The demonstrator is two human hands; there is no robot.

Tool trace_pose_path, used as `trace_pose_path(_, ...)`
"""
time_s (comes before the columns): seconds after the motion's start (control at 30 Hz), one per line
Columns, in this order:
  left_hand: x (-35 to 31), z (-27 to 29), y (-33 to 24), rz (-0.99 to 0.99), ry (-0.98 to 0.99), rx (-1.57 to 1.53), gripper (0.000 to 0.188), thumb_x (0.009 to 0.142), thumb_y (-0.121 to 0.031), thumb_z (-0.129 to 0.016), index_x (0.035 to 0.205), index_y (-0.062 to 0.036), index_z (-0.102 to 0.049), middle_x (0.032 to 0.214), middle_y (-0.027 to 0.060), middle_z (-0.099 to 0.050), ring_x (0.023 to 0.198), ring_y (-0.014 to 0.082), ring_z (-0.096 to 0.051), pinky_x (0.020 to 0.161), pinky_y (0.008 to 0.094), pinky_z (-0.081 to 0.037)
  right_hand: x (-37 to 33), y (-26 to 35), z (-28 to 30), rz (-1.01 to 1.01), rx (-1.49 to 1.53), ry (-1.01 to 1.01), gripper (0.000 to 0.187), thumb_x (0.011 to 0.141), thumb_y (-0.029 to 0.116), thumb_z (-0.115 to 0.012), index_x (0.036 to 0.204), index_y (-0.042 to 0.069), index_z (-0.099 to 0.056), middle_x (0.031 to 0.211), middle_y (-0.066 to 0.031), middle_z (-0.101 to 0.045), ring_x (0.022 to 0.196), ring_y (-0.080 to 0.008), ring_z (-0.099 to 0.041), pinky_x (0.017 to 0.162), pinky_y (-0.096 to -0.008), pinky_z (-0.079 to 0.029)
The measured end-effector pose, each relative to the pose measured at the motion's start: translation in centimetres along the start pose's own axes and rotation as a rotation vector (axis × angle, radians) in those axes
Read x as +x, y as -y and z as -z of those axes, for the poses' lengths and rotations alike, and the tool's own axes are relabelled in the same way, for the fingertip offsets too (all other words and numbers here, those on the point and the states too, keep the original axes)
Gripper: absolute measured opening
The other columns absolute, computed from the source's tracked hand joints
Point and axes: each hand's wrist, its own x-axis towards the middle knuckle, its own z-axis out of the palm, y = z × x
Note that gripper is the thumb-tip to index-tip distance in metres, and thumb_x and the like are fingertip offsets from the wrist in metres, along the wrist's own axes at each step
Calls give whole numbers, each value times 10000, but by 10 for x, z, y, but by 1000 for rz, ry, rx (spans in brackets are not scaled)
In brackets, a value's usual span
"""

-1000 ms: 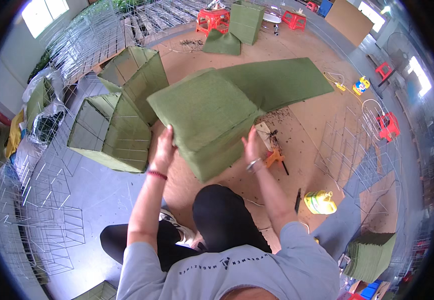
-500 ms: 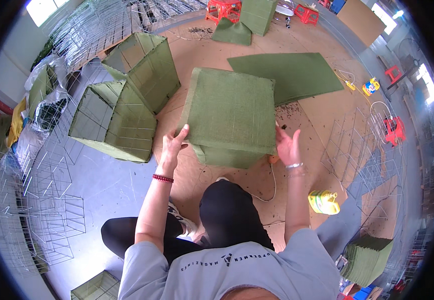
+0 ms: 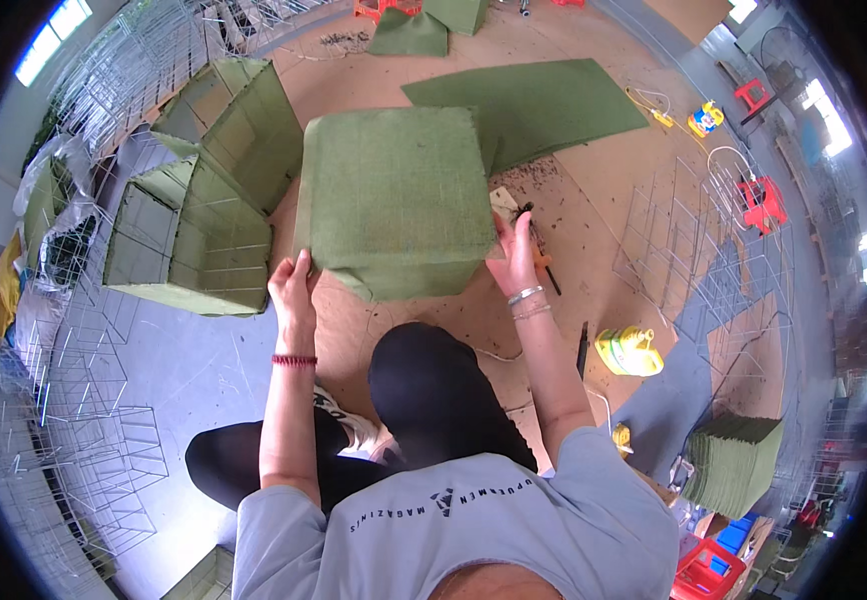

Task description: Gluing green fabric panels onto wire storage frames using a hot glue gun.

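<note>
Grasps the near left corner of one green box (image 3: 394, 180) with the left hand (image 3: 294, 292), thumb on top, fingers tucked in at the edge. Lays the right hand (image 3: 516, 262) against the near right side of the same box, palm open, thumb clear, not clenched. Has the box between both hands, beyond one bent knee (image 3: 434, 385) and over brown floor covering (image 3: 594, 220); cannot tell from this angle if raised or set down. Wears one red beaded bracelet (image 3: 295, 360) on the left wrist, at least two silver bands (image 3: 526, 294) on the right.

Just beyond the box, toward the right, one flat green sheet (image 3: 564, 105). On the left, two open boxes (image 3: 209, 245) with wire ribs, one nearer, one farther. Farthest off, one small bent green piece (image 3: 409, 38).

Beside the right hand, one orange tool (image 3: 544, 262), partly hidden. Farther right, two red stools (image 3: 762, 205). Near right, one yellow bottle (image 3: 626, 352), with one slim black object (image 3: 583, 345) just left of it; far right, one yellow-and-blue bottle (image 3: 706, 119). At the near right, one stack of green sheets (image 3: 737, 465), too many layers to count.
</note>
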Motion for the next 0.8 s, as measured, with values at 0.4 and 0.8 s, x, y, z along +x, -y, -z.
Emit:
trace_pose_path(0.4, -30, 3, -9, 23, -42, 18, 218, 891, -136, -611, 708, -114, -494, 721, -1, -582, 644, 97, -596, 609, 241, -535, -4, 7, 4, 24, -373, -293, 449, 855, 462, -606, 1045, 55, -605, 861, 5, -622, 704, -51, -576, 602, -192, -469)
trace_pose_path(0.8, -29, 4, 4, -22, -6, -35, 154, 876, -114, -629, 764, -92, -525, 712, 15, -601, 602, 115, -622, 586, 219, -531, -13, -7, 19, 56, -102, -164, 179, 818, 232, -708, 841, 87, -605, 799, -16, -649, 710, -113, -628, 636, -222, -491)
